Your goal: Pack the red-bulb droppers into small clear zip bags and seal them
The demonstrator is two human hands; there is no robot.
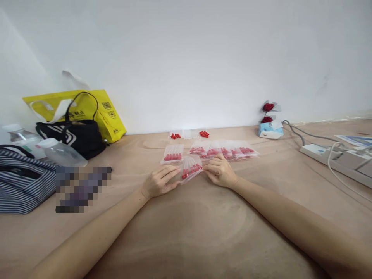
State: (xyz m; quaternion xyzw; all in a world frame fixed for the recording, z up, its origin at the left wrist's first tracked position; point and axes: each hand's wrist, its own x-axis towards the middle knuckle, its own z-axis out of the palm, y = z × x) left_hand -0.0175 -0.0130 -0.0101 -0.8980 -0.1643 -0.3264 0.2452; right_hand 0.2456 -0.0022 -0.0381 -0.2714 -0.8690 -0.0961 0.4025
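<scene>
Here, your left hand (159, 182) and your right hand (219, 171) meet over a small clear plastic bag of red capsule-like pieces (190, 169) lying on the pale wooden tabletop (186, 232). Your left fingers are stretched out and close together, their tips touching the bag's left edge. Your right fingers are curled and bunched on the bag's right edge; whether they actually pinch the plastic cannot be told at this size. The bag sits between your two hands, tilted, its far end slightly raised.

Just beyond it, to the left, lies a single clear bag with red pieces (172, 154), flat and apart from the others. To the right runs a row of overlapping clear bags filled with red pieces (225, 149), the nearest one just beside your right knuckles. Farther back, near the white wall (186, 58), two small heaps of loose red pieces (188, 135) rest on clear plastic.

At the far left stand a black handbag (78, 135), a yellow paper bag (87, 108) behind it, a clear plastic bottle on its side (61, 153) and a striped fabric bag (24, 182). At the right lies a white power strip with cables (337, 159).
</scene>
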